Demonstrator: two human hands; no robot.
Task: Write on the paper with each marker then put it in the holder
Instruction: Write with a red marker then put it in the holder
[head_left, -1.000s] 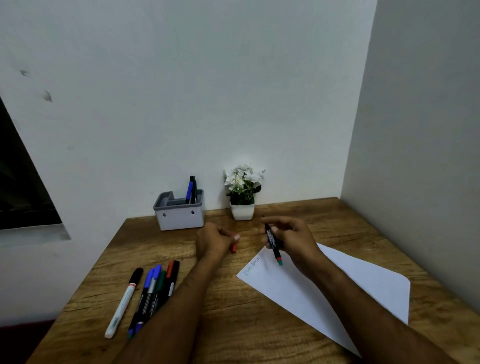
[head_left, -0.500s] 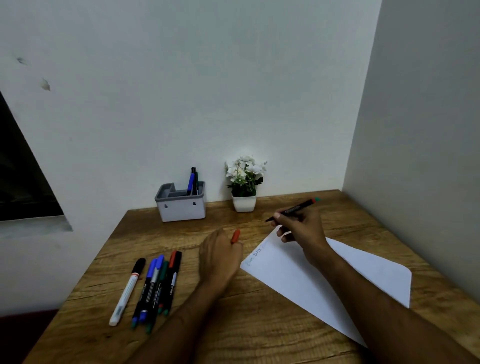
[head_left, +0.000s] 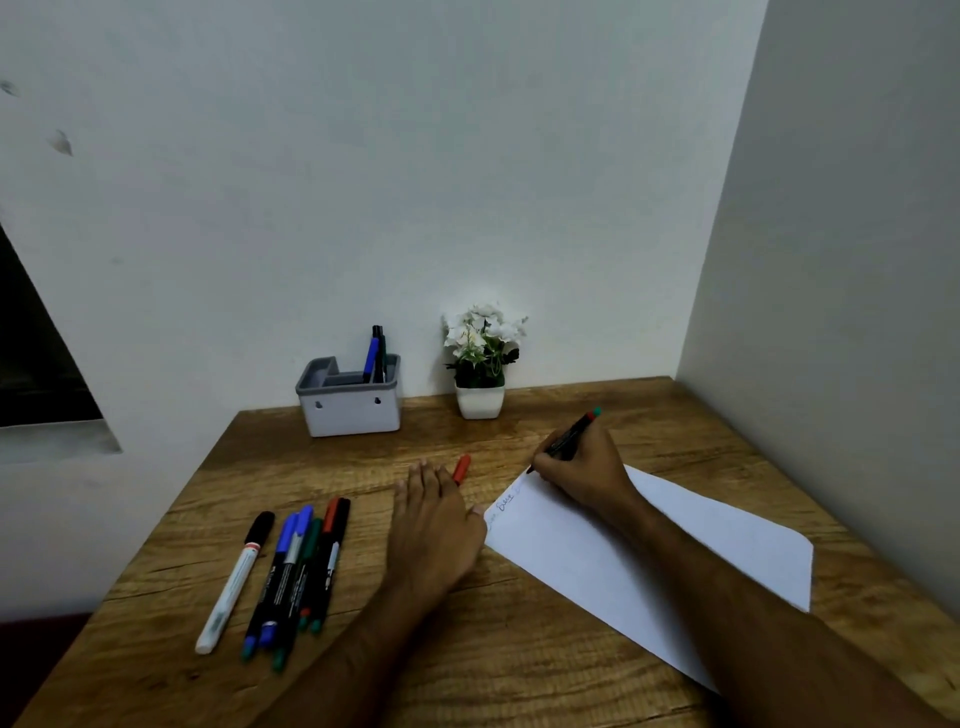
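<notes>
Change: my right hand (head_left: 584, 470) has come down from above the sheet's far corner; the marker's tip, lifted clear half a second ago, now meets the paper (head_left: 649, 561). My left hand (head_left: 434, 525) has slid nearer the paper's left corner.
Right hand: fingers curled round the black marker (head_left: 571, 434), writing pose, heel of hand resting on the sheet. Barrel tilts up and away to the right; red and green end sticks out past my knuckles.
Left hand: lies flat, palm down, on the table (head_left: 519, 665), fingers straight. A red cap (head_left: 461, 468) pokes out from between the fingertips; I cannot tell how it is held. Thumb side is just beside the paper's corner.
Paper: white sheet, lying at a slant on the right half of the table. Some handwriting near its left corner, too small to read.
Loose markers (head_left: 291, 566): row on the table to the left of my left arm. White-barrelled one with black cap farthest left, then blue, green, red and black ones bunched together.
Holder (head_left: 353, 402): grey and white, at the back against the wall. Two markers upright in its right compartment, one blue, one dark.
Flower pot (head_left: 480, 400): small, white, white blooms, right of the holder, well apart from my hands.
</notes>
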